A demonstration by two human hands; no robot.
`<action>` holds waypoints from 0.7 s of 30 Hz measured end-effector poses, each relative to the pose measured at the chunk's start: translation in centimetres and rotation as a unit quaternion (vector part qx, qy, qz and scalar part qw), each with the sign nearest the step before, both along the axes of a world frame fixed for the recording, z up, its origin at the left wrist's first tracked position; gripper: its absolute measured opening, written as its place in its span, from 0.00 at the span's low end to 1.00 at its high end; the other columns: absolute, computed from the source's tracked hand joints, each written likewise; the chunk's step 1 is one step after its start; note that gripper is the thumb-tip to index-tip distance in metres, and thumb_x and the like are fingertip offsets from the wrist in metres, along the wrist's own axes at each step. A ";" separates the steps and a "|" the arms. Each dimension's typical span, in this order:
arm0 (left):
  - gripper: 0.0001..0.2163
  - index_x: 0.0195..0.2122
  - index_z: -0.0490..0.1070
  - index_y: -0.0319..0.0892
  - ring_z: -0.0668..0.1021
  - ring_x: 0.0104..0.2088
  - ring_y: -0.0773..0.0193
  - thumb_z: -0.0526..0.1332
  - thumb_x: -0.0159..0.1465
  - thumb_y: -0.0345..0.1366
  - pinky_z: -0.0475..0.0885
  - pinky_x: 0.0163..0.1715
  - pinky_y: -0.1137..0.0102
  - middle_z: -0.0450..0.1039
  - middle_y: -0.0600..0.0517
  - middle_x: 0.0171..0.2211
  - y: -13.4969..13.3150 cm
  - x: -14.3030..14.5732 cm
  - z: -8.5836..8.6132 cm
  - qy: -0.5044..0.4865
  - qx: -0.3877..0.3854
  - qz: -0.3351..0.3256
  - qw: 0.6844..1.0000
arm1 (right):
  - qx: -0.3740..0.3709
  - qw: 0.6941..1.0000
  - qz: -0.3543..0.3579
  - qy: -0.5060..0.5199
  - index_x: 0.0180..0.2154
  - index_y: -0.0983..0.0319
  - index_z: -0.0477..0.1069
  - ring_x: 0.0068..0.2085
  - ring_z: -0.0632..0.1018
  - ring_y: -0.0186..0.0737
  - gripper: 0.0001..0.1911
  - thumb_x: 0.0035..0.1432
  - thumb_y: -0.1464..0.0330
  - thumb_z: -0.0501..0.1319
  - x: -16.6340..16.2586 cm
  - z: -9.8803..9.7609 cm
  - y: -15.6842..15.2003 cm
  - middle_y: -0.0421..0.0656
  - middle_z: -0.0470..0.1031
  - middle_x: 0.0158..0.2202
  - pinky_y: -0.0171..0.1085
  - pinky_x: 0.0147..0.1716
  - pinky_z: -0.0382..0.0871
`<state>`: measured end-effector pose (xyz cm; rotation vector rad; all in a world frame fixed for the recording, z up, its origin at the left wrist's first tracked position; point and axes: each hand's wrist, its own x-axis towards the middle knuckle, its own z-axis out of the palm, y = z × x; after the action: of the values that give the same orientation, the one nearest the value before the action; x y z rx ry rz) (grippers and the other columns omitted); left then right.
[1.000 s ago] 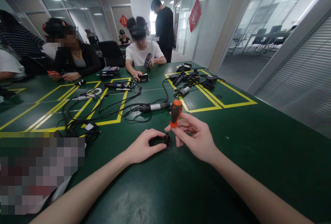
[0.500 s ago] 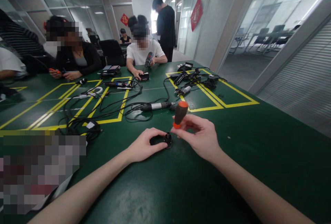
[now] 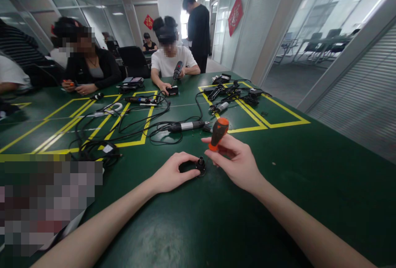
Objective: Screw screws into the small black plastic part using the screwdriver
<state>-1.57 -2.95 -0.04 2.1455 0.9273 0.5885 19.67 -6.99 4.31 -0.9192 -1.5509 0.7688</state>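
Observation:
My left hand (image 3: 173, 172) lies low over the table, thumb and fingers closed around the side of a small round black part (image 3: 201, 166). A short tube stands up from the middle of that part. To its right, my right hand (image 3: 236, 158) pinches a screwdriver (image 3: 218, 134) with an orange and dark grey handle. The handle points up and leans right. Its orange collar sits between my thumb and fingers, just above and right of the black part. I cannot make out the screwdriver's shaft or tip.
Beyond my hands lies a corded pen-shaped power tool (image 3: 186, 126). Black cables and adapters (image 3: 235, 92) lie within yellow tape lines at the back right. Across the table (image 3: 278, 177), a person in white (image 3: 175, 62) holds a power drill (image 3: 177, 70). A blurred-out item (image 3: 49, 202) lies at left.
The screwdriver handle has tipped further to the right and turned, and the fingers of my right hand have shifted around it. My left hand and the black part stay put.

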 end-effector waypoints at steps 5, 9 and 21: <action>0.12 0.50 0.78 0.45 0.78 0.49 0.57 0.68 0.65 0.38 0.68 0.57 0.61 0.81 0.49 0.48 0.0 0.0 0.0 -0.002 0.001 -0.001 1.000 | 0.000 1.000 -0.023 0.005 0.41 0.62 0.82 0.25 0.74 0.33 0.11 0.54 0.70 0.69 0.0 0.1 0.2 0.41 0.77 0.29 0.35 0.26 0.74; 0.13 0.50 0.78 0.44 0.78 0.50 0.56 0.68 0.65 0.38 0.68 0.57 0.61 0.80 0.49 0.49 0.1 0.0 0.0 -0.004 -0.004 0.003 1.000 | -0.008 0.999 -0.008 0.030 0.42 0.63 0.80 0.24 0.75 0.34 0.13 0.53 0.69 0.71 0.0 -0.1 0.1 0.41 0.79 0.28 0.35 0.23 0.74; 0.13 0.50 0.78 0.44 0.78 0.50 0.56 0.68 0.65 0.38 0.67 0.58 0.60 0.81 0.50 0.49 0.1 0.1 0.0 0.003 -0.006 0.000 1.000 | -0.002 1.000 -0.011 0.000 0.39 0.61 0.81 0.29 0.79 0.37 0.08 0.55 0.68 0.70 0.0 0.0 0.1 0.43 0.80 0.33 0.36 0.27 0.78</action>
<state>-1.52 -2.86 -0.05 2.1372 0.9328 0.5755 19.67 -6.93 4.33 -0.9377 -1.5375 0.7560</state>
